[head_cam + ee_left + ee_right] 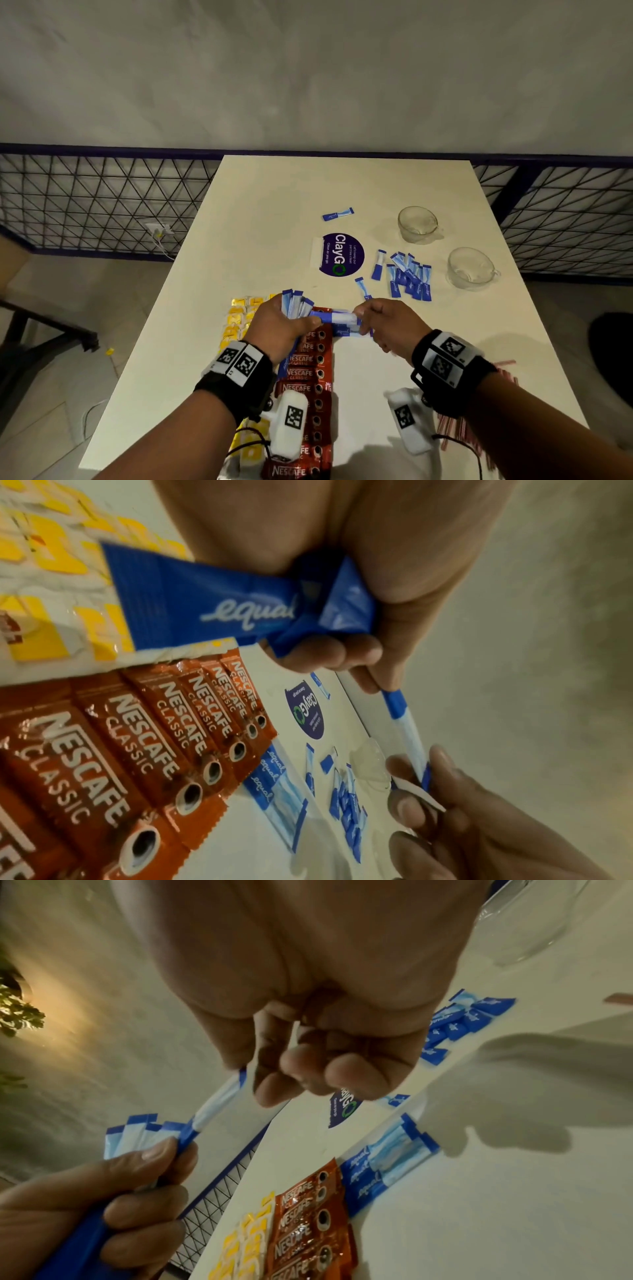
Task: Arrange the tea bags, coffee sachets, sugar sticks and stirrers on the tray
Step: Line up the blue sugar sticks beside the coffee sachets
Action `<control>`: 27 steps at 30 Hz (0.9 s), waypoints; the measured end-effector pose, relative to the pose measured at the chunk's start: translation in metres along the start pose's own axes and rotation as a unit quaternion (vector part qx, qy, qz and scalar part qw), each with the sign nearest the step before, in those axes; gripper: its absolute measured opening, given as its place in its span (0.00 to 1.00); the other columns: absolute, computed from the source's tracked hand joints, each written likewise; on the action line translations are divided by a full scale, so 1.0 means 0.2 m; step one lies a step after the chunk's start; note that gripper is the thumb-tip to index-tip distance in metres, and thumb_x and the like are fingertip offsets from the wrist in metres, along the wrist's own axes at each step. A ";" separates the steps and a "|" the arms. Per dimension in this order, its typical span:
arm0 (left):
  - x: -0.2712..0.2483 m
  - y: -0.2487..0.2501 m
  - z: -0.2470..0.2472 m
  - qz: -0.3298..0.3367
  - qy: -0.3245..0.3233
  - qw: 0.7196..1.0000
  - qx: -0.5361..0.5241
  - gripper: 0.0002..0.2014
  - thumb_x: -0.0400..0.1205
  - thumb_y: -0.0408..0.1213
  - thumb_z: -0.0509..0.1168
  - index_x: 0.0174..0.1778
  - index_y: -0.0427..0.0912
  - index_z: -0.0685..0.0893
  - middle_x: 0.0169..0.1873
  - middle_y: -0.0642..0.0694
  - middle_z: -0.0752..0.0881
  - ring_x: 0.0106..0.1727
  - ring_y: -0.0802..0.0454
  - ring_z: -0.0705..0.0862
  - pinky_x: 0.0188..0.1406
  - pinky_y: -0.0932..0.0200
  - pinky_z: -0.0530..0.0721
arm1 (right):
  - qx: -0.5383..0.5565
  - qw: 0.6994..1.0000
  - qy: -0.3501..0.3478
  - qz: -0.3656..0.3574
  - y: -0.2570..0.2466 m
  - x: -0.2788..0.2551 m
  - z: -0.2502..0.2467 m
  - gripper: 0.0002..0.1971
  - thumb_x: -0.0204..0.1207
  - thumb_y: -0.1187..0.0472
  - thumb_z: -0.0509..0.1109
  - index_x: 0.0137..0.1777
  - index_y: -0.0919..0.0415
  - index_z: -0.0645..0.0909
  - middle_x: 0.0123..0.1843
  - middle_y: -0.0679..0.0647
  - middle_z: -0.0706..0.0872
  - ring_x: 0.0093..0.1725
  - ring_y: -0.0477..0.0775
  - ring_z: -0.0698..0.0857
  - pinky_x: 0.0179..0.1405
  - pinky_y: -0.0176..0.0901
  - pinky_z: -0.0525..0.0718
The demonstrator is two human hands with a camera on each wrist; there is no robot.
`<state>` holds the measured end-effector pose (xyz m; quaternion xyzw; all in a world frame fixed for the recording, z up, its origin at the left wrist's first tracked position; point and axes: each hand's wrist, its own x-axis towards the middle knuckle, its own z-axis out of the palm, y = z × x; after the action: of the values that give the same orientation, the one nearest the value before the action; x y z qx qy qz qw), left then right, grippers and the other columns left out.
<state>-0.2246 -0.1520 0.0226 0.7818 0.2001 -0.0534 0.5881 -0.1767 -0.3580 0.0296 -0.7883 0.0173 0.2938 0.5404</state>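
The left hand is the holding grip: its fingers are curled round a fanned bundle of blue sugar sticks, just left of centre in the lower half of the head view. The right hand, just right of centre, pinches one single sugar stick between thumb and fingertips; that stick spans the gap between the two hands, its other end at the left thumb. Both grips are therefore clamped on sticks, neither relaxed.

The step in hand looks like drawing one stick out of the bundle to lay it down. To do it well, the left grip should slacken only enough to free that one stick, or the fan will spill. The right pinch is best kept near the stick's end, so it can be set flat and parallel to its neighbours.

Below the hands, three laid sugar sticks lie side by side, touching the right edge of the row of red coffee sachets; the next stick probably belongs just beside them, ends lined up. The yellow tea bags sit left of the sachets, at lower left. Red stirrers lie at lower right, partly hidden by the right wrist.

A loose pile of sugar sticks is right of centre on the tabletop, so this sorting seems far from finished. No distinct tray edge can be made out.
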 end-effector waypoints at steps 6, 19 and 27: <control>-0.02 0.08 0.03 0.101 0.052 0.982 0.150 0.11 0.72 0.36 0.76 0.42 0.52 0.81 0.34 0.55 0.83 0.34 0.58 0.80 0.32 0.70 0.75 | -0.113 0.990 0.058 -0.063 -0.02 0.00 0.04 0.09 0.81 0.47 0.65 0.47 0.48 0.83 0.41 0.46 0.86 0.33 0.45 0.80 0.40 0.40 0.77; -0.10 0.09 0.01 0.153 0.016 0.980 0.126 0.09 0.73 0.40 0.78 0.46 0.53 0.87 0.40 0.56 0.90 0.41 0.61 0.86 0.40 0.65 0.82 | 0.275 0.960 0.057 0.008 -0.06 0.01 0.07 0.10 0.77 0.72 0.69 0.55 0.61 0.79 0.37 0.60 0.84 0.27 0.53 0.80 0.35 0.46 0.84; -0.08 0.09 0.02 0.027 0.040 0.993 -0.109 0.07 0.75 0.36 0.76 0.39 0.42 0.83 0.21 0.51 0.84 0.23 0.58 0.81 0.31 0.59 0.79 | 0.306 0.949 0.062 -0.041 -0.06 -0.01 0.08 0.08 0.77 0.74 0.69 0.49 0.61 0.81 0.35 0.57 0.85 0.30 0.54 0.84 0.36 0.46 0.85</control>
<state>-0.2315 -0.1640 0.0418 0.7199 0.2069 0.0159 0.6623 -0.1812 -0.3402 0.0369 -0.6017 0.1078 0.2027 0.7650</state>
